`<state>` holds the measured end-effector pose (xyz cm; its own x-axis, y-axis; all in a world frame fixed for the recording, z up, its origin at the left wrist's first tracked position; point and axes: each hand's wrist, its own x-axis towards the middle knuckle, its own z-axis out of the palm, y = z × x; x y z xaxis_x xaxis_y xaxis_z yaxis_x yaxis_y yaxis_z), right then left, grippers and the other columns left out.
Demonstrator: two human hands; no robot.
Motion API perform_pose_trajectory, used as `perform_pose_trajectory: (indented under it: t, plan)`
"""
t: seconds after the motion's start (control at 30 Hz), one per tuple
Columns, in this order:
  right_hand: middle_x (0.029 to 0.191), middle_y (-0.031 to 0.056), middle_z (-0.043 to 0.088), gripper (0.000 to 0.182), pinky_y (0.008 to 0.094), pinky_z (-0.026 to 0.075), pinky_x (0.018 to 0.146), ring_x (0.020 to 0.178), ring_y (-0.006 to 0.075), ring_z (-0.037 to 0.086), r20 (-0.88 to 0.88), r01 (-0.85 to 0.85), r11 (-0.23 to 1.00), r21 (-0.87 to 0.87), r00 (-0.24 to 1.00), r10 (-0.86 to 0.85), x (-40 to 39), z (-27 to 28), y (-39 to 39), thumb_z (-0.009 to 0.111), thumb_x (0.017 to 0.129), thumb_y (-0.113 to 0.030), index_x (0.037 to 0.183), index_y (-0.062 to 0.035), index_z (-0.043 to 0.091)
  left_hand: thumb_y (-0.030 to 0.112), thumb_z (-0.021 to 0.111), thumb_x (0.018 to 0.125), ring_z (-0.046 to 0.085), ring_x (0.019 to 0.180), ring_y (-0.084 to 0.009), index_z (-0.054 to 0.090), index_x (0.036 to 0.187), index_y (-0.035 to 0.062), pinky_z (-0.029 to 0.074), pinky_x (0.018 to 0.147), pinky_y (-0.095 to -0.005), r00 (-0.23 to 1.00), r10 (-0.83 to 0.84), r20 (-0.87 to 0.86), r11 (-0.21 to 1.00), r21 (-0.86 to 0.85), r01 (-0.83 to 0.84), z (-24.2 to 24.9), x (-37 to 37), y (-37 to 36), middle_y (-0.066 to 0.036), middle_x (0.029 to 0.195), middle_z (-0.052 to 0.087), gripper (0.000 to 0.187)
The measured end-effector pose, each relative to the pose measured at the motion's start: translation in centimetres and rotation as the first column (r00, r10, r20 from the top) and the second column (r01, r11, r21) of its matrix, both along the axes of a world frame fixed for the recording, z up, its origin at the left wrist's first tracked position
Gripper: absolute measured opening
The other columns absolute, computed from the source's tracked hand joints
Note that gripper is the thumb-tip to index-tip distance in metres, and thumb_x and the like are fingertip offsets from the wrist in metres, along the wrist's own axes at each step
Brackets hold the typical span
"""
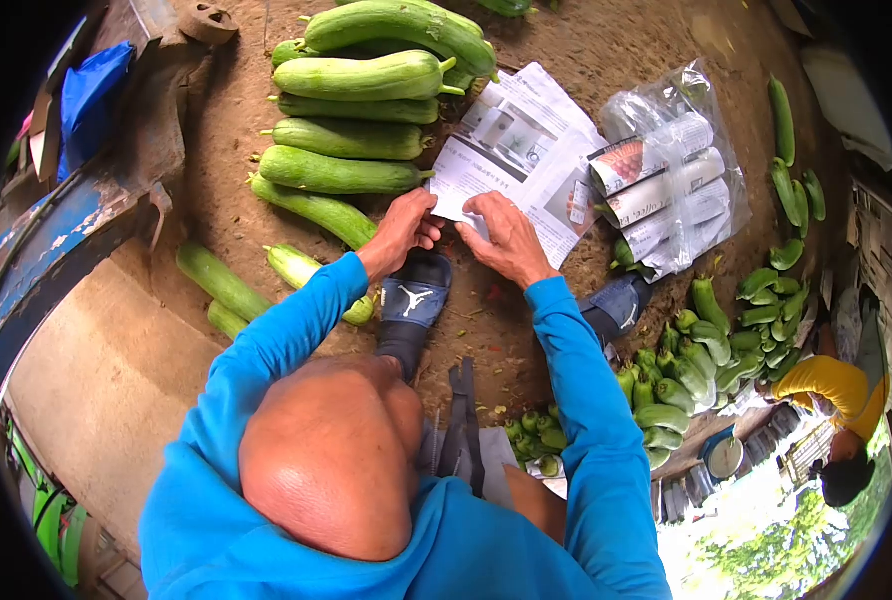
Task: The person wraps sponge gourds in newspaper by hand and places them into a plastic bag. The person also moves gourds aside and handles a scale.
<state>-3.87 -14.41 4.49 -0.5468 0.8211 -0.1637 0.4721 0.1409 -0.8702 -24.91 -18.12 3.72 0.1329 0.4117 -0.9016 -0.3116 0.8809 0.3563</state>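
My left hand and my right hand meet at the near edge of a spread newspaper sheet lying on the dirt ground. Both hands pinch that edge, their fingers curled on the paper. Blue sleeves cover both my arms. Just left of the sheet lies a stack of large green gourds. A clear plastic bag of rolled newspapers lies right of the sheet.
My foot in a black slipper rests below my hands, the other foot to the right. Several small green gourds are heaped at right. Another person's yellow sleeve shows there. A concrete ledge runs at left.
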Motion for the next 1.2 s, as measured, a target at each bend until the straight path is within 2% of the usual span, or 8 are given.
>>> perform_pose_trajectory:
  t: [0.27, 0.4, 0.5, 0.6, 0.67, 0.73, 0.87, 1.2]
  plan:
    - [0.08, 0.0154, 0.058, 0.011, 0.0495, 0.049, 0.073, 0.08, 0.0382, 0.059, 0.014, -0.03, 0.999, -0.024, 0.999, 0.03, -0.2, 1.0, -1.8, 0.066, 0.087, -0.01, 0.086, -0.0025, 0.058, 0.031, 0.057, 0.101, 0.062, 0.07, -0.0115, 0.058, 0.106, 0.0096, 0.054, 0.062, -0.0273, 0.961, 0.136, 0.24, 0.989, -0.09, -0.118, 0.5, 0.8, -1.1, -0.003, 0.086, 0.062, 0.022]
    - [0.078, 0.0155, 0.058, 0.009, 0.0483, 0.047, 0.071, 0.078, 0.0379, 0.058, 0.032, 0.001, 0.997, -0.071, 0.999, 0.001, 1.3, 1.7, -3.7, 0.066, 0.085, -0.007, 0.083, -0.0026, 0.058, 0.038, 0.058, 0.101, 0.062, 0.07, -0.0117, 0.056, 0.111, 0.0086, 0.052, 0.061, -0.0265, 0.962, -0.006, 0.275, 0.985, -0.164, 0.053, 1.0, 1.5, -1.5, -0.003, 0.086, 0.062, 0.031]
    - [0.079, 0.0157, 0.058, 0.01, 0.0488, 0.047, 0.071, 0.078, 0.0381, 0.057, 0.017, 0.003, 0.999, -0.043, 1.0, -0.003, 1.0, 2.0, -4.3, 0.066, 0.084, -0.007, 0.083, -0.0028, 0.057, 0.051, 0.056, 0.097, 0.057, 0.067, -0.0137, 0.057, 0.11, 0.0066, 0.045, 0.059, -0.0275, 0.93, -0.364, -0.047, 0.929, -0.092, 0.359, 1.8, 2.2, -1.5, -0.003, 0.088, 0.061, 0.047]
    - [0.079, 0.0161, 0.057, 0.011, 0.0488, 0.047, 0.072, 0.078, 0.0384, 0.057, 0.017, 0.019, 0.999, -0.028, 1.0, -0.019, -0.2, 1.6, -3.8, 0.066, 0.085, -0.009, 0.083, -0.0028, 0.056, 0.05, 0.056, 0.095, 0.056, 0.067, -0.0145, 0.059, 0.104, 0.0048, 0.044, 0.058, -0.0294, 0.917, -0.395, -0.052, 0.918, -0.044, 0.393, 1.5, 1.8, -1.4, -0.004, 0.085, 0.06, 0.046]
    - [0.08, 0.0163, 0.056, 0.014, 0.0487, 0.048, 0.072, 0.079, 0.0387, 0.058, 0.02, 0.009, 1.0, -0.023, 1.0, -0.008, -0.8, 1.2, -3.3, 0.066, 0.085, -0.011, 0.083, -0.0024, 0.056, 0.043, 0.054, 0.096, 0.055, 0.066, -0.0136, 0.061, 0.096, 0.004, 0.043, 0.058, -0.0281, 0.938, -0.344, -0.042, 0.936, -0.099, 0.339, 1.2, 1.8, -1.2, -0.003, 0.08, 0.059, 0.04]
    - [0.082, 0.0162, 0.056, 0.014, 0.0487, 0.048, 0.072, 0.082, 0.0389, 0.058, 0.031, 0.004, 0.999, 0.041, 0.999, -0.005, -1.1, 1.0, -3.0, 0.067, 0.085, -0.011, 0.086, -0.0028, 0.055, 0.039, 0.052, 0.097, 0.055, 0.066, -0.013, 0.062, 0.092, 0.0031, 0.042, 0.057, -0.0278, 0.949, -0.302, -0.094, 0.941, 0.13, 0.312, 0.6, 0.9, -1.6, -0.003, 0.077, 0.059, 0.038]
    - [0.089, 0.0151, 0.056, 0.017, 0.0482, 0.048, 0.074, 0.088, 0.0376, 0.058, 0.064, -0.017, 0.998, 0.061, 0.998, 0.013, -0.9, 1.4, -3.5, 0.067, 0.083, -0.012, 0.092, -0.0048, 0.055, 0.035, 0.053, 0.097, 0.053, 0.062, -0.0134, 0.062, 0.086, 0.0016, 0.041, 0.057, -0.0287, 0.933, -0.344, -0.102, 0.908, 0.218, 0.359, 0.1, 0.1, -1.9, -0.005, 0.073, 0.06, 0.037]
    - [0.102, 0.0094, 0.054, 0.041, 0.0459, 0.046, 0.082, 0.104, 0.0345, 0.054, 0.379, -0.015, 0.996, 0.087, 0.925, -0.02, 7.8, 1.7, -4.7, 0.07, 0.063, -0.007, 0.102, -0.0106, 0.057, 0.031, 0.06, 0.089, 0.053, 0.062, -0.0149, 0.063, 0.083, 0.0025, 0.044, 0.058, -0.0307, 0.986, -0.166, -0.002, 0.984, 0.06, 0.166, 3.1, -2.4, -0.3, -0.005, 0.073, 0.06, 0.029]
